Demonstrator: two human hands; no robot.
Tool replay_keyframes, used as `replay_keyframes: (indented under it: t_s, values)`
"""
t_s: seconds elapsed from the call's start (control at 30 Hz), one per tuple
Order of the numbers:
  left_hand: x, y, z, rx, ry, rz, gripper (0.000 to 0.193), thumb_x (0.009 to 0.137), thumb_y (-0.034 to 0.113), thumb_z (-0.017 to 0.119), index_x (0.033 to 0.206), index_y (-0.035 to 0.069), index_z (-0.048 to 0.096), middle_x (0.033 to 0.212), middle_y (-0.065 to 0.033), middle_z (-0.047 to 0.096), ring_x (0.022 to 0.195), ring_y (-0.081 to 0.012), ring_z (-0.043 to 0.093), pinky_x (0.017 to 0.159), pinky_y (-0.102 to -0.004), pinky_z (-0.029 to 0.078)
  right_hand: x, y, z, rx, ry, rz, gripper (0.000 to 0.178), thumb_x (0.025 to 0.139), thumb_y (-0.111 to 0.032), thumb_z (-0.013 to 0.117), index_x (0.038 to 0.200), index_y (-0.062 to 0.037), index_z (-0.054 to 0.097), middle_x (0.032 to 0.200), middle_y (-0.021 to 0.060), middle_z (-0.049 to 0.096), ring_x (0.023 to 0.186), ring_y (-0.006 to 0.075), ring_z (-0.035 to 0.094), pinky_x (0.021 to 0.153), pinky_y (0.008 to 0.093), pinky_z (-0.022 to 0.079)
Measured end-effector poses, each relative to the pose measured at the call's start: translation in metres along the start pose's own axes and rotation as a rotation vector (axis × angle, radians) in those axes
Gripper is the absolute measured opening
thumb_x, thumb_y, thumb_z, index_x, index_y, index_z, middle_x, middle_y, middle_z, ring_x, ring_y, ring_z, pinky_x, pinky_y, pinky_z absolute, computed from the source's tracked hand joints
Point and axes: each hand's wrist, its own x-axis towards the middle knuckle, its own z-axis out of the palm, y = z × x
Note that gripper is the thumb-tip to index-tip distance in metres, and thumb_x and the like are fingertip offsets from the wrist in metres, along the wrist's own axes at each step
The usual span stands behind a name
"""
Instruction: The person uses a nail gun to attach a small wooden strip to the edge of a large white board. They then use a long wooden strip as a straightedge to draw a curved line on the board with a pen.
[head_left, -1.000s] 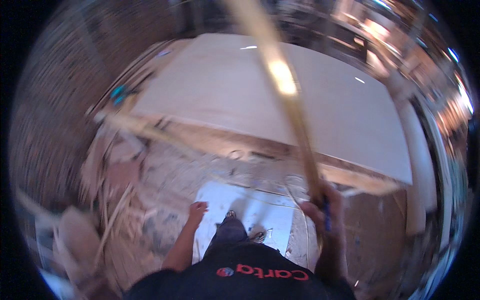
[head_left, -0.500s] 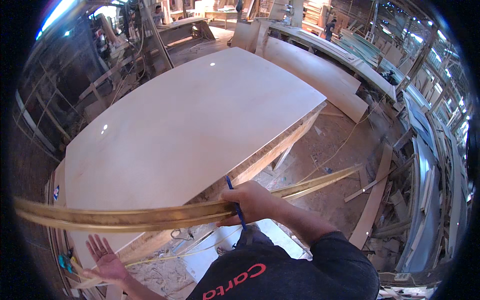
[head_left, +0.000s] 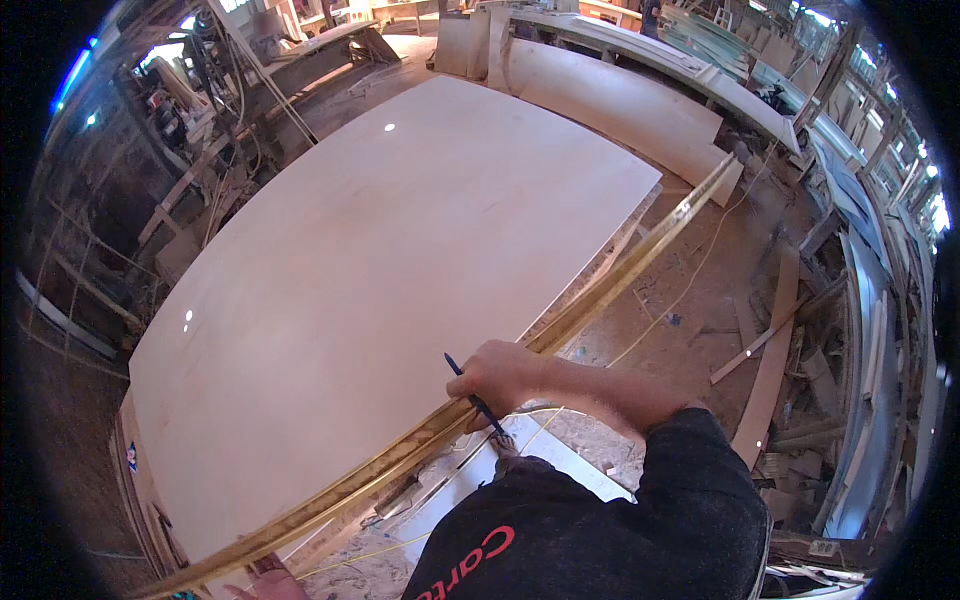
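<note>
My right hand [head_left: 505, 375] is closed around a long gold-coloured channel bar [head_left: 375, 465]. A dark blue pen [head_left: 486, 410] is held in the same hand, jutting out at both sides of the fingers. The bar runs slantwise from lower left to upper right, along the near edge of a large pale wooden sheet [head_left: 330, 270]. My left hand [head_left: 272, 582] is at the lower edge of the view, close to the bar's near end. The bar and the frame edge hide most of its fingers, so its grip cannot be made out.
The sheet lies on a raised support. A thin yellow cord [head_left: 672, 308] trails over the dusty floor. Scrap planks [head_left: 770, 370] and stacked sheets [head_left: 868, 370] crowd the right side. More pale panels [head_left: 610, 100] lean behind the sheet, and a workbench [head_left: 320, 65] stands far left.
The bar has swung from nearly level to a slant along the sheet's near edge, its far end rising. My left hand, open and palm up before, has moved down beside the bar's near end.
</note>
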Motion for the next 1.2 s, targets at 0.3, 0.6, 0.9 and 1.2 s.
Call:
replay_keyframes:
  t_s: [0.3,0.6,0.9,1.2]
  values:
    - [0.032,-0.141,-0.064,0.274,0.055,-0.108,0.020,0.095,0.017,0.057,0.106,0.002,0.061,0.091,-0.0093,0.063,0.084,-0.0222,0.060,0.082,-0.0382,0.055,0.034,0.139,0.035,-0.100,-0.296,0.047,0.052,0.070,-0.063,0.075,0.089,-0.0154,0.067,0.077,0.0118,0.067,0.077,0.0354,0.067,0.066,0.0499,0.051]
    - [0.043,-0.231,-0.031,0.491,0.482,-0.154,0.031,0.093,0.024,0.065,0.081,-0.005,0.064,0.070,-0.0143,0.066,0.056,-0.0238,0.066,0.050,-0.0370,0.057,0.037,0.198,0.070,-0.095,-0.126,0.052,0.048,0.055,-0.029,0.090,0.092,-0.0060,0.070,0.090,0.0161,0.067,0.085,0.0372,0.062,0.074,0.0473,0.052]
    - [0.035,-0.253,-0.003,0.767,0.327,-0.460,0.043,0.090,0.030,0.066,0.073,-0.008,0.060,0.063,-0.0163,0.067,0.049,-0.0216,0.066,0.039,-0.0321,0.053,0.080,0.147,0.094,-0.033,-0.108,-0.004,0.068,0.055,-0.028,0.094,0.113,-0.0071,0.065,0.104,0.0209,0.064,0.103,0.0404,0.057,0.089,0.0479,0.048]
    - [0.057,-0.165,0.003,1.524,0.016,0.066,0.060,0.072,0.059,0.076,0.110,0.014,0.068,0.105,-0.0071,0.067,0.110,-0.0263,0.062,0.095,-0.0509,0.048,0.138,0.038,0.133,-0.075,-0.165,0.062,0.035,0.071,-0.021,0.083,0.099,-0.0054,0.069,0.100,0.0170,0.066,0.096,0.0362,0.062,0.082,0.0471,0.052]
